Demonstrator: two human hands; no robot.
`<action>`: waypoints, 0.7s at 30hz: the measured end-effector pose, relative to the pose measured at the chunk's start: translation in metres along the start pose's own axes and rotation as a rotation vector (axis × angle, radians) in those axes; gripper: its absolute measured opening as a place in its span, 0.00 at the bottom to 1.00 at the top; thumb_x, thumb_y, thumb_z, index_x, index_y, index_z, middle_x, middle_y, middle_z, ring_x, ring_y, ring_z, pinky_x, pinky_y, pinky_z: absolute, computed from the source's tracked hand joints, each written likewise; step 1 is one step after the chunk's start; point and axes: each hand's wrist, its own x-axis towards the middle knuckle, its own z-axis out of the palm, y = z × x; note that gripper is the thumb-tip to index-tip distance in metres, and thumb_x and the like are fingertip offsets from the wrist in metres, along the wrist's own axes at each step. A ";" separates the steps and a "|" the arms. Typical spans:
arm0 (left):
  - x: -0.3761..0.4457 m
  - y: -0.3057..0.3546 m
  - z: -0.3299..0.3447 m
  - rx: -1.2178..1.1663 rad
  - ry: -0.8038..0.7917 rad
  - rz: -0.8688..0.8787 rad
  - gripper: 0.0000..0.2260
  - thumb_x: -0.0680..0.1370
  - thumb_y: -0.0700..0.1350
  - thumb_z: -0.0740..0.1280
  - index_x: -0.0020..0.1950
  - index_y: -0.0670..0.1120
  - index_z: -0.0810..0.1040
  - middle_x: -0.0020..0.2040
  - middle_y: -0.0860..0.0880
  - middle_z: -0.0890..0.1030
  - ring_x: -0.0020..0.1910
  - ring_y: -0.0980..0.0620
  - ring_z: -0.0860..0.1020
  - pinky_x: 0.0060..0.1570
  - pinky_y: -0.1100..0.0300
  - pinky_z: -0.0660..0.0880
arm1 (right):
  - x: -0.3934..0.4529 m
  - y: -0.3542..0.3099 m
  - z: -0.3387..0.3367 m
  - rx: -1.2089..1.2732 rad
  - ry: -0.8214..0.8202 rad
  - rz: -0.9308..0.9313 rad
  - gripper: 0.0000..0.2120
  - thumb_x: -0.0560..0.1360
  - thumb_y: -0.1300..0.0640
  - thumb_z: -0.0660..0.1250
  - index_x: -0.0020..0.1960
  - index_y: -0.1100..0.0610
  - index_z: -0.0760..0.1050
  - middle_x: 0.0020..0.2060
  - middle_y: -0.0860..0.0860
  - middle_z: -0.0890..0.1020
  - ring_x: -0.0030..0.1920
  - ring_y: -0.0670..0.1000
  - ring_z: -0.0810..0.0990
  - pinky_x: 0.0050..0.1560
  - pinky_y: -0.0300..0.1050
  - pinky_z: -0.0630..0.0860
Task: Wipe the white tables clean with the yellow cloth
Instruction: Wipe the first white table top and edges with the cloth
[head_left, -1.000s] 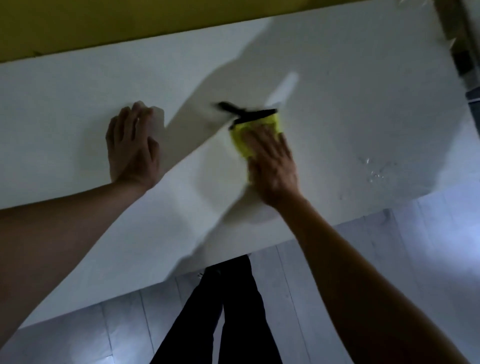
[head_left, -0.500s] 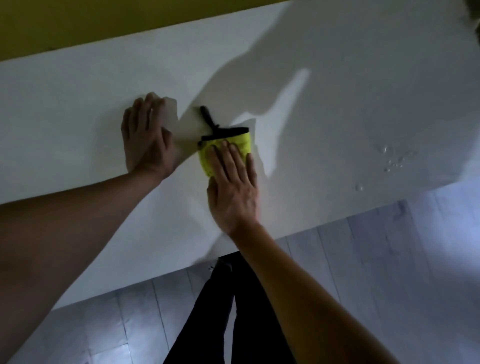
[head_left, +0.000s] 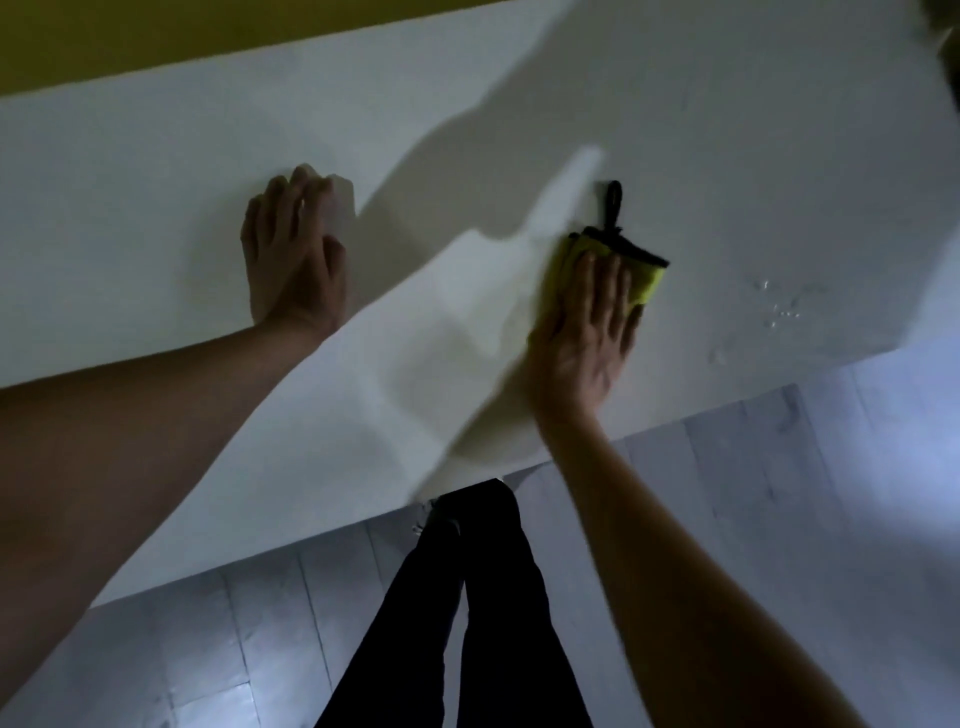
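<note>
1. right of the frame's centre, the yellow cloth (head_left: 647, 280) lies folded on the white table (head_left: 156, 171), mostly hidden under the right hand (head_left: 584, 332); only its far and right edges show, with a black trim and a black hanging loop (head_left: 613, 202) trailing toward the top of the frame.
2. the right hand lies flat, fingers straight and close together, pressing the cloth down rather than gripping it.
3. the left hand (head_left: 296, 260) rests palm-down on the table left of centre, well apart from the cloth, fingers relaxed, holding nothing; it looks like a brace.
4. handling, as a judgement: the cloth is soft, light and limp, so it will bunch or slide out from under a loose palm. a flat, spread palm over its middle is the sensible hold, with enough pressure to drag it along the smooth top. the loop is a poor place to hold for wiping.
5. water droplets (head_left: 779, 306) sit at the right of the frame, near the table's near edge, just beyond the cloth; they appear unwiped, though the dim light makes this hard to confirm.
6. against half a second ago: the cloth and right hand have swept from close beside the left hand out to the right, toward the droplets. the loop now points up instead of up-left. the left hand has stayed planted.
</note>
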 end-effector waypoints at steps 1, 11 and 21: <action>-0.001 -0.001 0.000 -0.013 -0.001 0.009 0.28 0.81 0.44 0.56 0.83 0.45 0.61 0.84 0.43 0.59 0.83 0.40 0.56 0.82 0.45 0.49 | -0.019 -0.013 0.004 0.027 -0.001 -0.032 0.28 0.80 0.53 0.57 0.80 0.56 0.60 0.79 0.54 0.61 0.80 0.54 0.56 0.79 0.57 0.53; -0.157 0.011 -0.007 -0.098 -0.007 0.180 0.27 0.82 0.44 0.56 0.81 0.40 0.63 0.82 0.39 0.62 0.81 0.38 0.60 0.79 0.38 0.57 | -0.081 0.007 -0.010 0.035 -0.293 -0.691 0.28 0.80 0.54 0.60 0.79 0.50 0.60 0.79 0.50 0.62 0.80 0.51 0.53 0.79 0.59 0.52; -0.184 0.018 -0.003 -0.013 -0.075 0.132 0.30 0.81 0.43 0.56 0.84 0.42 0.57 0.84 0.40 0.56 0.83 0.38 0.55 0.81 0.39 0.54 | -0.051 0.044 -0.032 -0.062 -0.161 -0.071 0.28 0.83 0.48 0.50 0.82 0.51 0.50 0.81 0.52 0.52 0.81 0.51 0.45 0.80 0.57 0.47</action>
